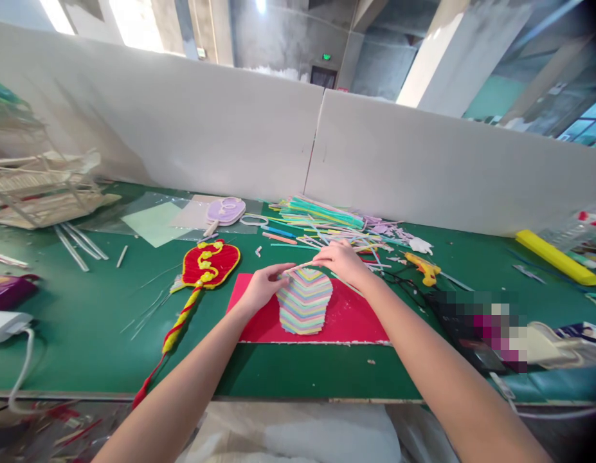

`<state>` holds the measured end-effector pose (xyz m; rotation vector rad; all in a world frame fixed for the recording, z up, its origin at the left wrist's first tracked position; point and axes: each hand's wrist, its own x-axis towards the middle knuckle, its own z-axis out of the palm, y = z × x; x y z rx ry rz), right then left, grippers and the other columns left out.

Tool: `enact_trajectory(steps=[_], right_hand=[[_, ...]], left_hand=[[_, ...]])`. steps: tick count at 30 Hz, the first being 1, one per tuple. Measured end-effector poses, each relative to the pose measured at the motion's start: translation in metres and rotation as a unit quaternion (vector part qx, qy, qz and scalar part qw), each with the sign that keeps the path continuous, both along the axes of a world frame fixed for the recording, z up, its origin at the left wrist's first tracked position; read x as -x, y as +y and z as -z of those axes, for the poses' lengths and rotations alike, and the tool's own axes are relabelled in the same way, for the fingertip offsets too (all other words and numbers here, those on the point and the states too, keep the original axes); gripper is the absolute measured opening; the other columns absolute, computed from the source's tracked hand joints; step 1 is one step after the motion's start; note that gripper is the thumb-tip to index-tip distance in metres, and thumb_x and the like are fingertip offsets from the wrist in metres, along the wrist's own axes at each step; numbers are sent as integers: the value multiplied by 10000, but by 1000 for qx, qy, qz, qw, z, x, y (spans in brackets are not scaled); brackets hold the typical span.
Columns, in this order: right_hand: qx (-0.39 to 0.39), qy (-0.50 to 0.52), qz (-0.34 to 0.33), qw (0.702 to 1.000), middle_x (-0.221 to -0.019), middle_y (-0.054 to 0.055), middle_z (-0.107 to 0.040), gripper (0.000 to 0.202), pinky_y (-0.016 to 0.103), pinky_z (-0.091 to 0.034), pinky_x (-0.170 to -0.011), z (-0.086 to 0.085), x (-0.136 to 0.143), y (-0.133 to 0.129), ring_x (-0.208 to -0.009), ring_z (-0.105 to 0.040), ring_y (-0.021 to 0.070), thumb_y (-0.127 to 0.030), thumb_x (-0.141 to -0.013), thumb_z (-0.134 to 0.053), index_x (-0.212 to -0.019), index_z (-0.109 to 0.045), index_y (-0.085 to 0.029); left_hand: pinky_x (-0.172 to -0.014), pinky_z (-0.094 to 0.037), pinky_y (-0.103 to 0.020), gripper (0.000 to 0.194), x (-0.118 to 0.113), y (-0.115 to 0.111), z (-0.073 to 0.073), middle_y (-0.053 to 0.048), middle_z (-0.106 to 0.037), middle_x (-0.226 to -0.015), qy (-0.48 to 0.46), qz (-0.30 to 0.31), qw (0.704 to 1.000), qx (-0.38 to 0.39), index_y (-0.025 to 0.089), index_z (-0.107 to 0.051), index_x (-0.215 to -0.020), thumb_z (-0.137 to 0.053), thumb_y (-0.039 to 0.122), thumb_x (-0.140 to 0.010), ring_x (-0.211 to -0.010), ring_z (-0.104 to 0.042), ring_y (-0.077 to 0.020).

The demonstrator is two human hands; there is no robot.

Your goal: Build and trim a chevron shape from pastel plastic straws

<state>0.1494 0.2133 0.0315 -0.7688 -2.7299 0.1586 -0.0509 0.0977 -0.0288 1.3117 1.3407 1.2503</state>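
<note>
A striped pastel panel (305,305), made of pipe cleaners in a chevron pattern, lies on a red board (358,318). Along its top edge runs a thin pale pink pipe cleaner (301,265). My left hand (267,284) pinches the strip's left end at the panel's upper left corner. The fingers of my right hand (343,260) are closed on its right end, just above the panel. Part of the strip is hidden by my fingertips.
Behind my hands lies a pile of loose pipe cleaners (321,215). To the right are a yellow glue gun (425,267) and a yellow bar (558,257). A red and yellow fan (218,265) lies left, a purple fan (225,211) behind it. A white partition (206,122) stands at the back.
</note>
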Motion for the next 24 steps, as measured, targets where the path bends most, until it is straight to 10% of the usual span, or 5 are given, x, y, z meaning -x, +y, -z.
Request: enact_trajectory(steps=[24], right_hand=[[94, 44, 39, 994, -932, 34, -730, 190, 310, -364, -846, 1, 11, -24, -886, -618, 182, -279, -884, -552, -931, -729, -227]], left_hand=[[-785, -501, -308, 316, -4, -2, -1, -65, -719, -1032, 20, -142, 990, -9, 183, -723, -993, -592, 378, -782, -929, -650, -241]])
